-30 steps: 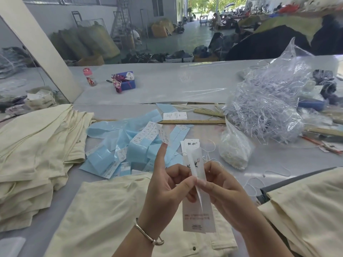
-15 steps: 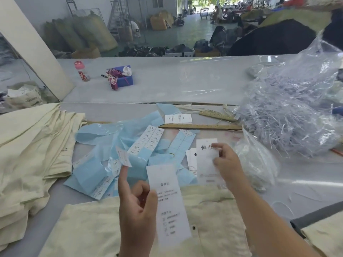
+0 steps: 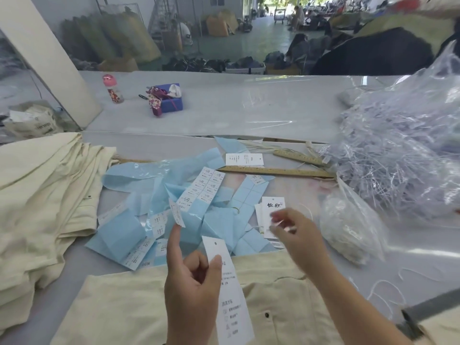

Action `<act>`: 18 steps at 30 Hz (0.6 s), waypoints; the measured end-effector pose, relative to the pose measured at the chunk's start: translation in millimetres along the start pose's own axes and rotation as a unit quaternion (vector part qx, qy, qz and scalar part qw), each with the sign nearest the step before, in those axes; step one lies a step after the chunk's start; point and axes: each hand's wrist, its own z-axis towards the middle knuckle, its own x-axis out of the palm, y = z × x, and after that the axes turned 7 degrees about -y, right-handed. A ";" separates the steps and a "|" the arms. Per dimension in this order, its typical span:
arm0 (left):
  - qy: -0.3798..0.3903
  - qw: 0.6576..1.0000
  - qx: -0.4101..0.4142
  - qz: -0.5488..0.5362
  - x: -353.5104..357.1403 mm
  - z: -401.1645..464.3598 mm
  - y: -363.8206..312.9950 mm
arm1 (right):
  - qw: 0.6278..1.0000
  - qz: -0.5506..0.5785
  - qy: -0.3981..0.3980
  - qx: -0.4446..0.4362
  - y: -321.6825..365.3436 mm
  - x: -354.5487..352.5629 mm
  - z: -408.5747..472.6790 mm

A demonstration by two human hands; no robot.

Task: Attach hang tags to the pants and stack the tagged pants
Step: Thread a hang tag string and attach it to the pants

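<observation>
left hand (image 3: 191, 290) is raised over the cream pants (image 3: 129, 307), thumb pinching a long white paper hang tag (image 3: 230, 295), index finger sticking up with a small sticker (image 3: 177, 215) on its tip. right hand (image 3: 296, 235) is blurry over the tag stack (image 3: 272, 207), fingers curled, can't tell if it's pinching anything.

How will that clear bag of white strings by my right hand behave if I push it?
The clear bag of white strings looks thin and slumped, so it would probably deform rather than slide as one. It seems light. The glossy table may let it skid a little.
</observation>
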 end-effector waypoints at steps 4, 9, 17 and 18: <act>0.040 0.999 0.021 0.004 -3.1 -6.3 -31.5 | 0.969 0.163 0.183 -0.029 55.9 -21.0 -102.6; 0.198 0.976 0.053 -0.076 -19.2 -40.3 -74.5 | 0.972 0.153 0.172 -0.057 72.3 -41.3 -164.6; 0.255 0.941 -0.050 -0.216 -57.3 -99.3 -111.9 | 0.991 0.126 0.040 -0.027 63.8 -85.5 -218.0; 0.241 0.943 -0.055 -0.222 -61.9 -102.5 -115.2 | 0.992 0.126 0.014 -0.008 62.5 -90.0 -221.3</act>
